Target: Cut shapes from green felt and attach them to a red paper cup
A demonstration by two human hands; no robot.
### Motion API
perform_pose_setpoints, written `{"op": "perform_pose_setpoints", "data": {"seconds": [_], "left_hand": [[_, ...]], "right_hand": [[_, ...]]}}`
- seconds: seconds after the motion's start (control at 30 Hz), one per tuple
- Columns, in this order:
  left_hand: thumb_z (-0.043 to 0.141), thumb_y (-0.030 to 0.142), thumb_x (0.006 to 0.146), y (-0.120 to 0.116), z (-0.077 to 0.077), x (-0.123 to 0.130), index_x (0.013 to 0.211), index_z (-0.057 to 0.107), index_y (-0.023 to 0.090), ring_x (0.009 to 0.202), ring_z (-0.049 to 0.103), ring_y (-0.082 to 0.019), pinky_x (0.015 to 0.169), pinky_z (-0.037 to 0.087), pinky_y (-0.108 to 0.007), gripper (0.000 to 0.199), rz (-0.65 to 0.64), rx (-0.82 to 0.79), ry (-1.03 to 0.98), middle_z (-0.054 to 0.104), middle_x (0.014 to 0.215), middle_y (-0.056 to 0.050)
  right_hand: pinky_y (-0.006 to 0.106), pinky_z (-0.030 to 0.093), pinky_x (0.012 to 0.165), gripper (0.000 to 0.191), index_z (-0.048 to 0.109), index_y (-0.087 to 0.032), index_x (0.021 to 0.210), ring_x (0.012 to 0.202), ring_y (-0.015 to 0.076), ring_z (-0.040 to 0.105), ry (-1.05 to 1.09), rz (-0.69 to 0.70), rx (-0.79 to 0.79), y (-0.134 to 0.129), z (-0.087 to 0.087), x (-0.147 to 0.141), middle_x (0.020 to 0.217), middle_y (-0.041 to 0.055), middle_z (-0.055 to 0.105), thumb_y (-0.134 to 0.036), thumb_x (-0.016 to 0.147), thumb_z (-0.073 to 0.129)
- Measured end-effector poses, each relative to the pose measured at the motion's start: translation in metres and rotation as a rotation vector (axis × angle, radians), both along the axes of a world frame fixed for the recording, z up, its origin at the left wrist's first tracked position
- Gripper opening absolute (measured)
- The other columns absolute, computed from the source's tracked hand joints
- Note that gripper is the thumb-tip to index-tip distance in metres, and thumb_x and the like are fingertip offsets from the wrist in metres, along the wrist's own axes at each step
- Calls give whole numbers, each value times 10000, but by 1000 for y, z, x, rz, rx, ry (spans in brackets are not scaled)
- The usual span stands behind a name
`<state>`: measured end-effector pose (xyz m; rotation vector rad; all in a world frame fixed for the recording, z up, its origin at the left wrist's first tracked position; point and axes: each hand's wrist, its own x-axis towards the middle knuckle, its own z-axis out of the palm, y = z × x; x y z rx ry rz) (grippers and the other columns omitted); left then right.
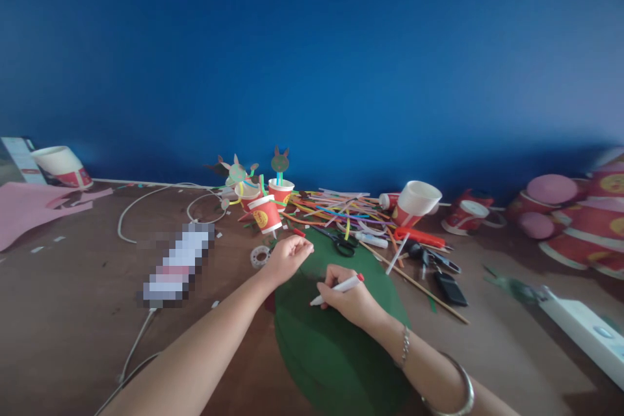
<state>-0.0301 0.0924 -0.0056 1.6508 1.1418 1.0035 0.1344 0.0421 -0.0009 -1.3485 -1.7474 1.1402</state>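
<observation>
A white marker (pixel 337 290) is gripped in the right hand (pixel 348 304), its fingers (pixel 325 290) clamped on the barrel in a writing hold, directly above the oval green card sheet (pixel 341 364) lying on the bench (pixel 73 331). The sheet's far edge is held flat by the left hand (pixel 287 259), its fingers (pixel 303 247) together and holding nothing. At far left of the sheet, a red paper cup (pixel 281 192) stands upright, a rabbit-eared card figure (pixel 279 161) mounted in it on coloured straws (pixel 279 178).

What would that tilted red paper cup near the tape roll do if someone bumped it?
It would probably roll or topple: the red paper cup already leans on a round wall. Its thin paper looks light, and could dent if squeezed.
</observation>
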Motion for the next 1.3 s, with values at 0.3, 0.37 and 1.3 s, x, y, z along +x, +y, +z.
{"op": "perform_pose_setpoints", "data": {"seconds": [0.3, 0.37, 1.3], "left_hand": [[486, 410, 813, 0, 0, 0, 843, 627, 146, 765, 591, -184, 672, 432, -266, 301, -20, -6, 12, 666, 823, -58], [487, 415, 811, 1, -1, 0, 839, 628, 148, 763, 592, -184, 670, 433, -264, 304, -15, 3, 16, 666, 820, -56], [497, 415, 804, 3, -5, 0, 839, 643, 140, 723, 593, -171, 630, 434, -243, 313, 16, 34, 41, 670, 777, -53]], "right_hand": [[167, 356, 401, 222, 396, -208, 536, 467, 125, 614, -2, 0, 3, 0, 1, 0, 440, -51, 572, -211, 710, 534], [171, 367, 408, 215, 407, -209, 544, 474, 127, 614, -6, -8, 3, 0, 1, -1, 450, -46, 586, -219, 715, 536], [171, 383, 435, 202, 424, -205, 556, 504, 129, 628, 1, 17, 4, -1, 2, -2, 479, -42, 599, -218, 712, 553]]}}
